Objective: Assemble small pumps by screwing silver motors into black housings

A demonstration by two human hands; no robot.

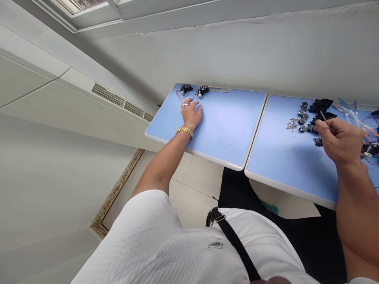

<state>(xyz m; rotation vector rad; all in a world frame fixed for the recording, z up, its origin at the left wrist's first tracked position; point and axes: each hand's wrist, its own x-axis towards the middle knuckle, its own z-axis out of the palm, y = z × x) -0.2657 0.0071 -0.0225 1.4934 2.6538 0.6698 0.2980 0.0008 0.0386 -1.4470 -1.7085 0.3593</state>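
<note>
My left hand [192, 113] rests on the left blue tabletop, fingers apart and nothing in them. Just beyond its fingertips lie two small black motor assemblies, one at the corner [186, 88] and one beside it [203, 91], with thin red wires trailing toward the hand. My right hand [343, 140] is closed around a slim metal tool [324, 118], like a screwdriver shaft; its other end is hidden in the fist. Below and beyond that hand sit black plastic parts [321, 105], partly covered by it.
A pile of small screws [292, 124] lies beside several round black-and-silver pieces [302, 113] on the right table [275, 150]. Clear and blue tubing [351, 114] and another motor [370, 150] are at far right. A narrow gap separates the two tables; a wall stands behind.
</note>
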